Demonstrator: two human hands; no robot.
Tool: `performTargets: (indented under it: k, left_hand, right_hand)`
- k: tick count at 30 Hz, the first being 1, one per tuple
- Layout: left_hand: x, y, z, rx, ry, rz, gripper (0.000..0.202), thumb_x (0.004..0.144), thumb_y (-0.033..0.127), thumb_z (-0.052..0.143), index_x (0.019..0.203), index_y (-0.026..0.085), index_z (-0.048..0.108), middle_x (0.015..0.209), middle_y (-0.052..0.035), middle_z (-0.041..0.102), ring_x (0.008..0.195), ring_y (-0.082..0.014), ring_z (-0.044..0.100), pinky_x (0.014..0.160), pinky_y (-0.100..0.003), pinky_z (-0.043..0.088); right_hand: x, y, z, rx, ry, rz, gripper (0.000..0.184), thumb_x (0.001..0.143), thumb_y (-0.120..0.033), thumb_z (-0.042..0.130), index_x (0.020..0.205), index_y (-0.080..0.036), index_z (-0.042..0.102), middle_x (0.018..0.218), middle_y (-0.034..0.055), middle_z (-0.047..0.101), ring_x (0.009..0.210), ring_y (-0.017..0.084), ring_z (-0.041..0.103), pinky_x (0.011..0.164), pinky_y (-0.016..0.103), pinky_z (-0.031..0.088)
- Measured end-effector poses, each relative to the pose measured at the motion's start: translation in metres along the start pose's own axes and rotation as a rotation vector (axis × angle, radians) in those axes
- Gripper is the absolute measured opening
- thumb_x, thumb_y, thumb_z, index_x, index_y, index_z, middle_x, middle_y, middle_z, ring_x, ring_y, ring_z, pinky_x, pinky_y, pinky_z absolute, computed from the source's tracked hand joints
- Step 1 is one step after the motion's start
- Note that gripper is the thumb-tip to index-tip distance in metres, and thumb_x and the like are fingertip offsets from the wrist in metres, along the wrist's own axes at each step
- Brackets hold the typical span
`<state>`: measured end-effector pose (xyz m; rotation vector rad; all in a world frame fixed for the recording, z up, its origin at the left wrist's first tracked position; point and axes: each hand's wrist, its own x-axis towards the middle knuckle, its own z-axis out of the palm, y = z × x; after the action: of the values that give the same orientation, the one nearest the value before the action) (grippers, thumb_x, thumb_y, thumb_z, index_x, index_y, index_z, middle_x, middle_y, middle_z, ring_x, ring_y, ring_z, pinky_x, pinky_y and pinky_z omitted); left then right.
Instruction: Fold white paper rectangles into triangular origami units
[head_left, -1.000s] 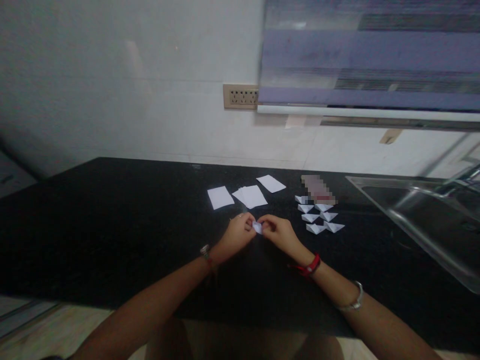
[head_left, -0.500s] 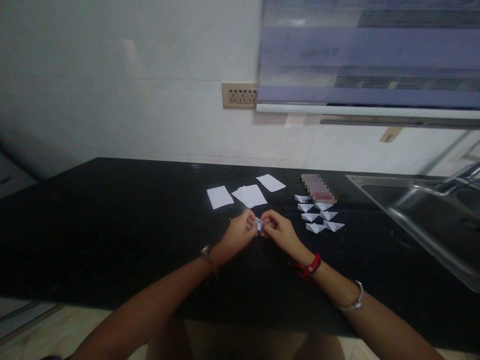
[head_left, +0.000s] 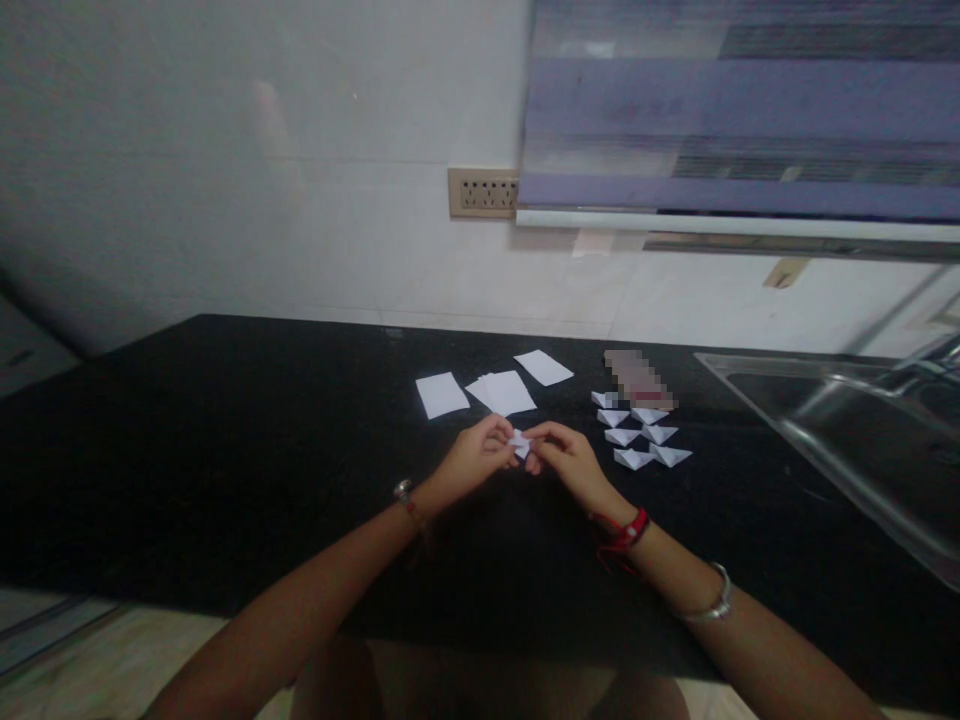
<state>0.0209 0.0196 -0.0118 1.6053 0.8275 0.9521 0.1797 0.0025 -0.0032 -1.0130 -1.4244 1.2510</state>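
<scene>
My left hand (head_left: 474, 457) and my right hand (head_left: 568, 459) meet just above the black countertop (head_left: 225, 430), and both pinch one small folded white paper piece (head_left: 518, 443) between their fingertips. Flat white paper sheets (head_left: 504, 391) lie just beyond the hands. Several folded white paper triangles (head_left: 643, 438) sit in rows to the right of my right hand.
A steel sink (head_left: 847, 430) is set into the counter at the far right. A blurred small object (head_left: 637, 378) lies behind the folded triangles. A wall socket (head_left: 482, 192) and a window frame (head_left: 735, 220) are on the wall behind.
Both hands have lifted a little and turned the small paper piece between the fingertips. The sheets and triangles have not moved.
</scene>
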Motion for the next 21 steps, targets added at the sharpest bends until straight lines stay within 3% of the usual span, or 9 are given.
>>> performTargets:
  k: [14,21]
  left_hand:
    - [0.002,0.002,-0.009,-0.111,-0.088,-0.078,0.015,0.07,0.021,0.057,0.079,0.014,0.047,0.066,0.0006,0.059,0.061,-0.0104,0.059,0.06,-0.022,0.046]
    - [0.003,0.001,-0.012,-0.178,-0.095,-0.112,0.017,0.065,0.015,0.06,0.078,0.013,0.049,0.065,0.0006,0.059,0.061,-0.01,0.059,0.059,-0.022,0.046]
  right_hand:
    - [-0.001,0.004,0.001,0.096,-0.002,0.083,0.014,0.065,-0.02,0.056,0.077,-0.012,0.057,0.055,-0.0006,0.06,0.052,0.01,0.057,0.052,0.023,0.046]
    - [-0.001,0.007,0.0,0.095,0.002,0.062,0.012,0.067,-0.019,0.054,0.077,-0.012,0.057,0.056,-0.0007,0.06,0.052,0.01,0.057,0.052,0.024,0.046]
